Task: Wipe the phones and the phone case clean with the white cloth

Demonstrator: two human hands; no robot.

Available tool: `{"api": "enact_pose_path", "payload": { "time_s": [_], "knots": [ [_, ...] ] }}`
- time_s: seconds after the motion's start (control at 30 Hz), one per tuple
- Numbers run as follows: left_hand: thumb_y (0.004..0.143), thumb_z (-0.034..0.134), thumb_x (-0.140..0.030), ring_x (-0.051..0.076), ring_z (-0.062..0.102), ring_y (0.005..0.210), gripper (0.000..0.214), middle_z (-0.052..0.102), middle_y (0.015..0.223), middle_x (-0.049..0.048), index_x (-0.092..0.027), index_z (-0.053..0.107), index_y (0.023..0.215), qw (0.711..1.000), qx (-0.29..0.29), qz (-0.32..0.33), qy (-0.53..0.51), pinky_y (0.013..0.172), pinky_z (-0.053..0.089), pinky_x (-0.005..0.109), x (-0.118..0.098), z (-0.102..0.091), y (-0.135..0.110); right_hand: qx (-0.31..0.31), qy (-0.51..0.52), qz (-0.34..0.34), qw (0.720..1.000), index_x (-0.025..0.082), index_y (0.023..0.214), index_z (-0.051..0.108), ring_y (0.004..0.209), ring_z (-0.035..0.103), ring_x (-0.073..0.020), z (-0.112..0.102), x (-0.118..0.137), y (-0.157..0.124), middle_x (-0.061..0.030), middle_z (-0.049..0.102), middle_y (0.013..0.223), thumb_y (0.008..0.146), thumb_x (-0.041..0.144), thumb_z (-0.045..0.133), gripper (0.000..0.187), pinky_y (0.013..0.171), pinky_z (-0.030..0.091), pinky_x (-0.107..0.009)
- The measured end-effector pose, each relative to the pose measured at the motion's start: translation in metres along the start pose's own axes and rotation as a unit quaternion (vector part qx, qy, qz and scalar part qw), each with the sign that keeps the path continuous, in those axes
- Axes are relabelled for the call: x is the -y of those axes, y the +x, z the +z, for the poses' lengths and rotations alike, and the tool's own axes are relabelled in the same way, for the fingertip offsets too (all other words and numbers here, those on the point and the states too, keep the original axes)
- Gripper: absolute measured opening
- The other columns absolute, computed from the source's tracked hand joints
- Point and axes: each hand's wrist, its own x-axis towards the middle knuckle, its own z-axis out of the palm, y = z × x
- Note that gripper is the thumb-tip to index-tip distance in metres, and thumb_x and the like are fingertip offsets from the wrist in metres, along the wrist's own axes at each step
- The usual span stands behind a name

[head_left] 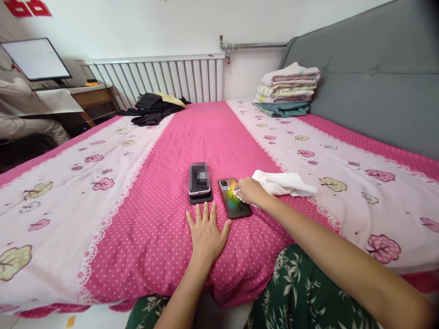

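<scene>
Left of gradient-backed smartphone (239,209): black device (199,183), partly blurred. Left hand (207,233) lies flat, gripping nothing, beside smartphone's near-left corner. Smartphone lies camera-side up on polka-dot bedspread (154,228); right hand (251,189) pinches white cloth (283,183) against it, bulk lying right.

A home bedroom: a pink-sheeted bed (192,132), padded headboard (360,73) along its right edge, folded linens (288,87) near the far-right corner, radiator (157,80) beyond the far edge.
</scene>
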Motion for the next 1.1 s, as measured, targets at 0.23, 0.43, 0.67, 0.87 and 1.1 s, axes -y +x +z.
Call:
{"api": "enact_pose_path", "payload": {
  "time_s": [0.23, 0.43, 0.67, 0.87, 1.1],
  "knots": [
    [0.086, 0.027, -0.06, 0.034, 0.026, 0.134, 0.067, 0.039, 0.142, 0.0114, -0.018, 0.039, 0.138, 1.0, 0.001, -0.001, 0.0, 0.108, 0.006, 0.058, -0.001, -0.001, -0.001, 0.061, 0.007, -0.051, 0.997, 0.023, 0.094, 0.074, 0.091, 0.066, -0.0217, -0.012, -0.004, -0.012, -0.0065, 0.073, 0.094, 0.076, 0.021, 0.059, 0.023, 0.077, 0.045, -0.023],
    [0.086, 0.028, -0.06, 0.034, 0.026, 0.134, 0.067, 0.039, 0.142, 0.0118, -0.018, 0.039, 0.138, 1.0, 0.002, -0.001, 0.002, 0.108, 0.007, 0.058, -0.001, -0.002, -0.001, 0.07, 0.007, -0.04, 0.997, 0.024, 0.092, 0.074, 0.093, 0.065, -0.021, -0.015, -0.001, -0.015, -0.0049, 0.073, 0.094, 0.076, 0.019, 0.06, 0.022, 0.077, 0.045, -0.022],
    [0.086, 0.029, -0.059, 0.034, 0.026, 0.134, 0.067, 0.039, 0.142, 0.0117, -0.017, 0.039, 0.137, 1.0, 0.0, -0.002, 0.001, 0.108, 0.007, 0.058, -0.001, -0.001, -0.001, 0.041, -0.013, 0.009, 0.999, 0.02, 0.099, 0.07, 0.095, 0.063, -0.0205, -0.004, 0.006, -0.005, -0.0091, 0.069, 0.099, 0.085, 0.021, 0.053, 0.021, 0.083, 0.046, -0.031],
    [0.086, 0.028, -0.059, 0.034, 0.026, 0.134, 0.067, 0.039, 0.142, 0.0117, -0.017, 0.039, 0.137, 1.0, 0.005, -0.003, 0.001, 0.108, 0.007, 0.059, -0.002, -0.002, 0.0, 0.032, -0.035, 0.021, 0.999, 0.015, 0.104, 0.06, 0.096, 0.059, -0.0178, 0.009, 0.0, 0.008, -0.0067, 0.062, 0.106, 0.089, 0.034, 0.052, 0.025, 0.085, 0.048, -0.04],
    [0.086, 0.027, -0.059, 0.034, 0.026, 0.134, 0.067, 0.039, 0.143, 0.0116, -0.017, 0.038, 0.138, 1.0, 0.006, -0.002, 0.004, 0.108, 0.006, 0.058, -0.001, -0.001, 0.0, 0.02, -0.055, 0.034, 0.998, 0.016, 0.109, 0.057, 0.096, 0.058, -0.0184, 0.014, -0.002, 0.019, -0.0075, 0.059, 0.111, 0.089, 0.033, 0.052, 0.028, 0.083, 0.049, -0.04]
  ]
}}
